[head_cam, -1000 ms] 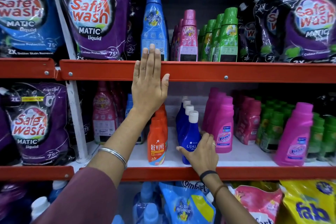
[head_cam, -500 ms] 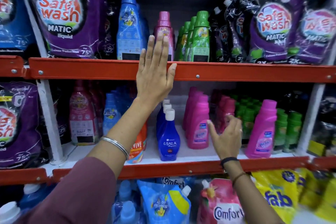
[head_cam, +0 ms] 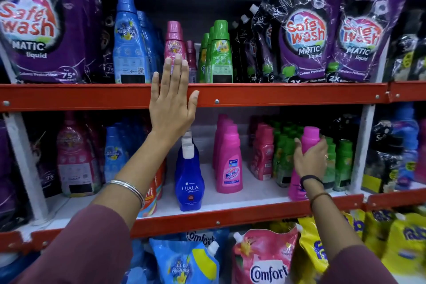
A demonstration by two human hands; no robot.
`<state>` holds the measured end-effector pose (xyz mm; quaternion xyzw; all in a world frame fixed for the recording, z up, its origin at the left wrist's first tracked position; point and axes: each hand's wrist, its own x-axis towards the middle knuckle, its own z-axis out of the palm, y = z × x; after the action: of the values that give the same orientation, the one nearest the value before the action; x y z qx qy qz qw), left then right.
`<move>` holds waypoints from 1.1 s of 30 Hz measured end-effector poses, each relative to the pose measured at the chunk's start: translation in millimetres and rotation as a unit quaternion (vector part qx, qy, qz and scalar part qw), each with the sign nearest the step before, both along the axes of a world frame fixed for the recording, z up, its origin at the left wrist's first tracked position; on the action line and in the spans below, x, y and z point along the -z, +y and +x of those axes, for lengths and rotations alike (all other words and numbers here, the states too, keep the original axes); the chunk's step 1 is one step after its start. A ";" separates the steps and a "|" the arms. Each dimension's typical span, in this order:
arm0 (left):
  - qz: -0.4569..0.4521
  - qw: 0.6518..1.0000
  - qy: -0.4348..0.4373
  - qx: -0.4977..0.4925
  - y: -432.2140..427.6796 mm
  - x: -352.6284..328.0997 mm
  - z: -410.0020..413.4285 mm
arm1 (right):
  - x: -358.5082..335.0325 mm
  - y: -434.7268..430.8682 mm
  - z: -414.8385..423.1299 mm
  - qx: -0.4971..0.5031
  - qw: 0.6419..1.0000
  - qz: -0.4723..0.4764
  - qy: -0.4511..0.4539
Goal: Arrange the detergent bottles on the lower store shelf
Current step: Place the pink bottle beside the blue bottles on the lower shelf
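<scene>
My left hand (head_cam: 171, 99) lies flat and open against the orange front rail of the upper shelf (head_cam: 276, 94). My right hand (head_cam: 311, 159) is wrapped around a lone pink bottle (head_cam: 310, 137) standing at the front right of the lower shelf (head_cam: 230, 200). To its left stand a row of pink Vanish bottles (head_cam: 229, 163), a row of blue Ujala bottles (head_cam: 189, 182) and orange Revive bottles (head_cam: 152, 193), partly hidden by my left forearm. Green bottles (head_cam: 341, 161) and small pink-red bottles (head_cam: 262, 157) stand behind my right hand.
Purple Safe Wash pouches (head_cam: 306, 37), blue (head_cam: 129, 41), pink (head_cam: 174, 39) and green bottles (head_cam: 219, 53) fill the upper shelf. Comfort pouches (head_cam: 262, 260) and yellow fab pouches (head_cam: 322, 249) sit below. White uprights (head_cam: 362, 150) frame the bay.
My right hand left the blue Ujala bottle, travelled right along the lower shelf and closed on the lone pink bottle. The view shifted right. My left hand stayed on the upper rail.
</scene>
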<state>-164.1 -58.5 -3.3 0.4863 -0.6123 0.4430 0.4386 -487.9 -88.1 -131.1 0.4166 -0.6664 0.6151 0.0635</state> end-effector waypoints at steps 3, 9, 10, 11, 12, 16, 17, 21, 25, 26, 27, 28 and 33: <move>-0.004 1.000 -0.001 -0.009 -0.3 -0.2 -0.5 | 1.2 1.6 -4.7 0.002 1.000 -0.004 0.017; -0.012 1.000 -0.002 -0.013 -0.6 -1.0 -0.9 | -7.5 14.6 -1.5 -0.042 0.996 0.002 0.072; -0.013 1.000 -0.003 -0.013 -0.7 -0.8 -0.7 | -9.2 17.6 2.3 -0.050 0.996 0.000 0.072; -0.015 1.000 -0.005 -0.013 -1.0 -0.6 -0.1 | -10.8 20.1 7.1 -0.057 0.996 -0.004 0.068; -0.017 1.000 -0.009 -0.015 -1.4 -0.4 0.6 | -12.7 22.7 13.1 -0.063 0.996 -0.010 0.066; -0.022 0.999 -0.025 -0.021 -2.2 1.1 4.6 | -22.7 29.9 47.4 -0.096 0.993 -0.023 0.068; -0.025 0.999 -0.027 -0.020 -1.6 1.9 6.2 | -25.4 31.0 57.4 -0.106 0.992 -0.026 0.068; -0.031 0.999 -0.027 -0.023 0.7 6.8 17.3 | -26.4 30.6 94.9 -0.154 0.986 -0.027 0.058; -0.032 0.999 -0.026 -0.029 2.3 9.2 29.5 | -21.5 29.7 124.9 -0.181 0.982 -0.027 0.047; -0.034 0.999 -0.028 -0.028 2.4 9.3 30.9 | -20.6 29.8 131.0 -0.182 0.982 -0.027 0.046; -0.036 0.999 -0.030 -0.027 2.2 9.4 31.9 | -19.6 30.1 135.4 -0.181 0.982 -0.025 0.046; -0.038 0.999 -0.030 -0.025 2.1 9.5 31.9 | -18.8 30.0 138.8 -0.178 0.983 -0.025 0.046; -0.041 0.999 -0.024 -0.019 0.0 11.5 31.7 | -15.0 27.1 145.2 -0.157 0.986 -0.016 0.049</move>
<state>-132.4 -58.4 -14.9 0.4685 -0.5948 0.4875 0.4349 -342.7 -61.0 -116.0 0.5444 -0.5787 0.6072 0.0056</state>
